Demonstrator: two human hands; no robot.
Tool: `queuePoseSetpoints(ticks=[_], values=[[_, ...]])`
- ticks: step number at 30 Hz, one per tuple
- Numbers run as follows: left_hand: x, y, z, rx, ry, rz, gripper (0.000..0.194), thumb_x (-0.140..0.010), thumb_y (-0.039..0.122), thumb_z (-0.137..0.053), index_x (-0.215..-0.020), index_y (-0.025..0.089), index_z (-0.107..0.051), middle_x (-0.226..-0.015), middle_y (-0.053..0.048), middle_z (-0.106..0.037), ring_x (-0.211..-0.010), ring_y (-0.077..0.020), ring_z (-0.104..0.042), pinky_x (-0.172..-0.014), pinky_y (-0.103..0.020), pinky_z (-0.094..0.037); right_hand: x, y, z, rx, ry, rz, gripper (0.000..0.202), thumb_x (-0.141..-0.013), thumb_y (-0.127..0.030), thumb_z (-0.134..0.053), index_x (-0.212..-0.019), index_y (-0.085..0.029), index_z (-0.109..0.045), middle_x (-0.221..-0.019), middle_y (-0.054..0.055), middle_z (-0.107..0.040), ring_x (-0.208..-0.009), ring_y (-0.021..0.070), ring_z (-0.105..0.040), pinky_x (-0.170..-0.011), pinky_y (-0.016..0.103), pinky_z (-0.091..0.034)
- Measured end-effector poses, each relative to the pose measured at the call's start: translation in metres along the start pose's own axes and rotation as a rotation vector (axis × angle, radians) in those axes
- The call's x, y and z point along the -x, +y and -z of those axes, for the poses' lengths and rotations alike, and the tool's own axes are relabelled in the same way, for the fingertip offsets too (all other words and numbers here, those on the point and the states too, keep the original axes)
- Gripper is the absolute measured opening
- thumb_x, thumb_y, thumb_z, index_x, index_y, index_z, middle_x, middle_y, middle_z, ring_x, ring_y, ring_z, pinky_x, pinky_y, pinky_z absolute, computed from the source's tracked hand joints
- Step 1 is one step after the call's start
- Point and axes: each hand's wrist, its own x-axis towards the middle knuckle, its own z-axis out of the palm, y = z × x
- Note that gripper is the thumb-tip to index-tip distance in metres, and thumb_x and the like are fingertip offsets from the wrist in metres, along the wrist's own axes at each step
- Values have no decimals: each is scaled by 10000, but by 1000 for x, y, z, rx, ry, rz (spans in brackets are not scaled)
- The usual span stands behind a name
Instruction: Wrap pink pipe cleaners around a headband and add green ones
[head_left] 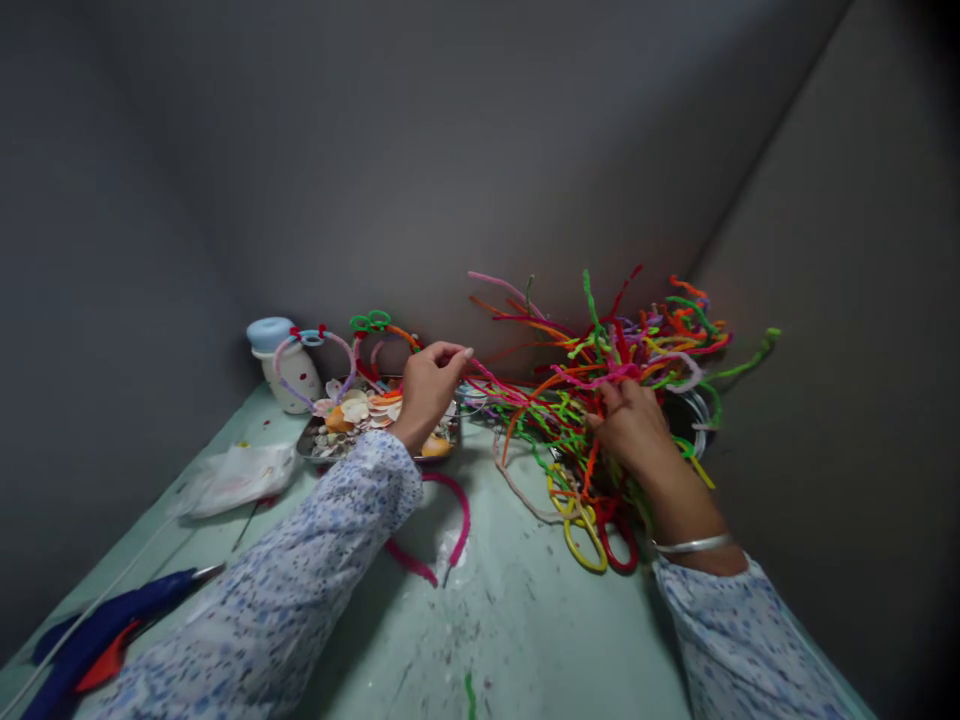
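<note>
My left hand (433, 392) pinches the end of a pink pipe cleaner (491, 378) between thumb and fingertips, above the right side of a metal tray. The pipe cleaner runs right into a tangled heap of many-coloured pipe cleaners (551, 415). Deep in that heap, my right hand (634, 425) has its fingers closed around pink pipe cleaners (619, 373); its fingertips are partly hidden. Below my left wrist a headband wrapped in dark pink (465, 510) lies on the table. Yellow-handled scissors (589, 545) and red scissor handles (628, 562) stick out under the heap.
The metal tray (319, 458) holds shell-like and petal-like pieces. Behind it stand decorated headbands (352, 360) and a white jar with a blue lid (289, 375). A plastic bag (240, 480) and a blue glue gun (135, 615) lie left. Grey walls enclose the table (525, 630).
</note>
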Motion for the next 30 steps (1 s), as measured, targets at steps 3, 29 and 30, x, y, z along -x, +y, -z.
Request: queuePoseSetpoints(ticks=[3, 29, 30], values=[[-1, -1, 19, 12, 35, -2, 291, -747, 402, -642, -845, 136, -705, -641, 0, -617, -539, -93, -488, -514, -205, -374, -1, -3, 5, -15, -26, -7, 494, -815, -364, -570, -1265, -165, -543, -1025, 140, -546, -970, 293, -486, -825, 356, -407], [46, -25, 49, 392, -52, 180, 298, -714, 415, -706, -839, 146, -674, -657, 17, -590, -534, -69, -469, -506, -194, -350, 11, -64, -9, -401, -260, 304, 431, -835, -229, -524, -1260, -173, -568, -1240, 123, -604, -1130, 241, -575, -981, 349, -433], [46, -27, 50, 401, -39, 183, 298, -712, 415, -708, -838, 147, -675, -650, 19, -585, -527, -66, -455, -503, -194, -342, 11, -61, -12, -377, -251, 274, 380, -844, -241, -517, -1204, -166, -610, -1199, 127, -627, -1109, 243, -586, -974, 349, -436]])
